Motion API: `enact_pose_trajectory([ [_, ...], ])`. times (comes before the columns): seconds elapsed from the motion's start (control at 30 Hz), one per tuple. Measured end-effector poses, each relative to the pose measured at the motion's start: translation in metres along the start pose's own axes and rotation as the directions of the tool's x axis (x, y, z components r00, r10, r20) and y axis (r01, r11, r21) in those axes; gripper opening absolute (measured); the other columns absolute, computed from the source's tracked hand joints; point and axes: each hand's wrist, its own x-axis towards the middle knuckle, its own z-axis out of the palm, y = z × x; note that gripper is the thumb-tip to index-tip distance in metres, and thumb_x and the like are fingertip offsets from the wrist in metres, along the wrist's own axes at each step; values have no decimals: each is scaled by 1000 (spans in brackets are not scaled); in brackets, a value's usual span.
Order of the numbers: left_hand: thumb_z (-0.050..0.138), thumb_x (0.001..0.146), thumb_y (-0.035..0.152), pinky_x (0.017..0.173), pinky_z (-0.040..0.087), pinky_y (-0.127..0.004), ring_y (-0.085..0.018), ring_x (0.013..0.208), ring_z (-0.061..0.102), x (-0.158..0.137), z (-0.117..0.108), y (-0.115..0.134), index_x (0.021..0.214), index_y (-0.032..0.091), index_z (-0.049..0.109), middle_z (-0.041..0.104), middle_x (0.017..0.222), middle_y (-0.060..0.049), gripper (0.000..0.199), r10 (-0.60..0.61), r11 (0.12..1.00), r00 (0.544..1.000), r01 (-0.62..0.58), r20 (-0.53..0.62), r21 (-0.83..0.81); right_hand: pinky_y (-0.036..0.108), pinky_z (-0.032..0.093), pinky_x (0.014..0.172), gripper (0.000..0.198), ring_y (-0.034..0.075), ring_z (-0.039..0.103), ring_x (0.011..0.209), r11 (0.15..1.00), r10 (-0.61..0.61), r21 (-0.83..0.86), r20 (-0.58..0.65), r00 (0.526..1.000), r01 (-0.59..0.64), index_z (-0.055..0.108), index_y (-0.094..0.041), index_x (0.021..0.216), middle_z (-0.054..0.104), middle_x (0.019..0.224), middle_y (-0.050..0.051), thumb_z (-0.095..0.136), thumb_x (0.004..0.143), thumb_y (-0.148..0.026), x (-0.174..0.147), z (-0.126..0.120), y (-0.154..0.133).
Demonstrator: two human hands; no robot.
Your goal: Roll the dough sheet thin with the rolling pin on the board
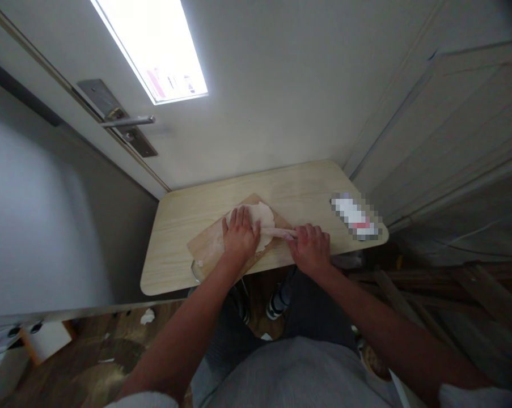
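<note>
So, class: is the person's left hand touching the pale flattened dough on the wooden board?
Touching. The head view shows the left hand pressed flat on the pale dough, fingers overlapping its edge with no gap.

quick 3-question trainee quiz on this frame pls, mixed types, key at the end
1. True or false: the left hand rests flat on the pale dough.
2. What does the right hand hold? A) a knife B) a stretched strip of dough C) the door handle
3. Fill in: the dough lies on a wooden ____, which sits on the table.

Key: 1 true; 2 B; 3 board
</note>
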Motion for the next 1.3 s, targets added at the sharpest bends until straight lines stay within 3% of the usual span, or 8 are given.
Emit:
enact_pose_trajectory([
  [0.23,25,102,46,120,21,-55,-30,146,32,24,4,2,148,20,44,43,156,-8,56,-12,998,1000,13,-12,61,49,26,100,49,33,45,118,998,-39,36,-110,993,44,56,-14,131,62,127,17,41,99,-48,19,9,5],
  [0.47,22,102,47,119,20,-57,-30,145,32,48,6,4,149,27,41,42,156,-4,55,-20,999,1000,19,14,46,55,20,106,50,35,43,124,998,-41,46,-115,992,47,55,-15,135,61,134,17,39,100,-47,43,15,8],
  [0.83,23,102,46,116,22,-61,-30,141,35,75,11,2,148,32,42,43,155,-4,52,4,1000,1000,-4,20,-2,52,21,100,45,32,48,112,997,-68,15,-151,986,71,64,-18,122,67,119,14,36,102,-46,71,23,14],
  [1.3,23,101,49,115,24,-64,-31,141,35,112,16,1,147,32,41,43,154,-6,52,-23,999,996,25,86,-32,42,25,89,43,29,49,106,1000,-18,4,-24,1000,18,69,-21,114,66,116,14,34,101,-42,115,16,16],
])
